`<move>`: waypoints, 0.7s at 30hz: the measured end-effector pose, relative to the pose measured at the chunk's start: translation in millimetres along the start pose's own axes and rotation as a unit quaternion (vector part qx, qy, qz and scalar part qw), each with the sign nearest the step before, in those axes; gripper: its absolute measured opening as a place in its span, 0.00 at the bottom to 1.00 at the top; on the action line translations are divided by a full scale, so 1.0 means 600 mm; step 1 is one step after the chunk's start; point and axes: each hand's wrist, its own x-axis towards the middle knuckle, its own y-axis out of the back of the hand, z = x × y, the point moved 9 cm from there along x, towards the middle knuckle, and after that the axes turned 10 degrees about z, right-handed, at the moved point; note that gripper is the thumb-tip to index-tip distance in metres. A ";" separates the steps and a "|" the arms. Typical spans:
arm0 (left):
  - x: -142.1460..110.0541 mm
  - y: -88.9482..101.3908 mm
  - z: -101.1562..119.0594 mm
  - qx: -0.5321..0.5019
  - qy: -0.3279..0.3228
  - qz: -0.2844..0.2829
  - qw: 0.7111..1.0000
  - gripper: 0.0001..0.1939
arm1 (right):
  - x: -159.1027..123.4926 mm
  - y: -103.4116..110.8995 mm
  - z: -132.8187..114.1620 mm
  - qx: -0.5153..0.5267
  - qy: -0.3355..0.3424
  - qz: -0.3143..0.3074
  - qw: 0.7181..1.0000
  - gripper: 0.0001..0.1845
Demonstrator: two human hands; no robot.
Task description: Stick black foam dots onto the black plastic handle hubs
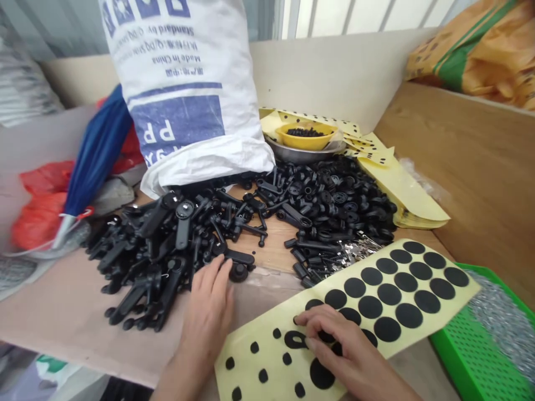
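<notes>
Two bare hands in view, forearms cut off by the bottom edge. Right hand is over the yellow sticker sheet, fingers curled, thumb at the edge of a black ring; we can't tell whether it's pinched or just touched. Same hand hides part of several black discs, so we skip an exact count. Sheet lies aslant across the table front, near end running out of frame; small black dots at that end.

Left hand looks loose, fingers extended, nothing visibly gripped. Fingertips sit by a black lever; contact unclear to us, palm hidden.

Behind it, black crank-like parts heap up, overlapping too much to separate. Right of those, black round parts merge into one dark mass, with silvery pins partly covered by the sheet.

White sack runs off the top and blocks the back of the heap; its print reads upside down. Yellow bowl holds black bits too small for us to identify. Green basket, lower right, is cut off; its metal pieces blur together.
</notes>
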 end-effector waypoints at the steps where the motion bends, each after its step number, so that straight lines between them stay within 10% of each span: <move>1: 0.007 -0.010 -0.007 0.028 -0.016 -0.011 0.999 0.18 | 0.001 0.001 0.003 0.012 -0.007 0.001 1.000 0.07; 9: 0.012 -0.040 0.020 -0.030 -0.040 -0.091 0.995 0.10 | 0.009 0.022 0.013 0.113 -0.079 0.054 0.989 0.10; 16: -0.002 -0.058 0.015 -0.220 0.139 -0.151 0.954 0.07 | 0.004 0.038 0.019 0.264 -0.129 0.077 0.953 0.13; 21: -0.009 -0.075 0.057 -0.178 0.043 -0.206 0.961 0.17 | 0.013 0.035 0.017 0.305 -0.133 0.072 0.940 0.13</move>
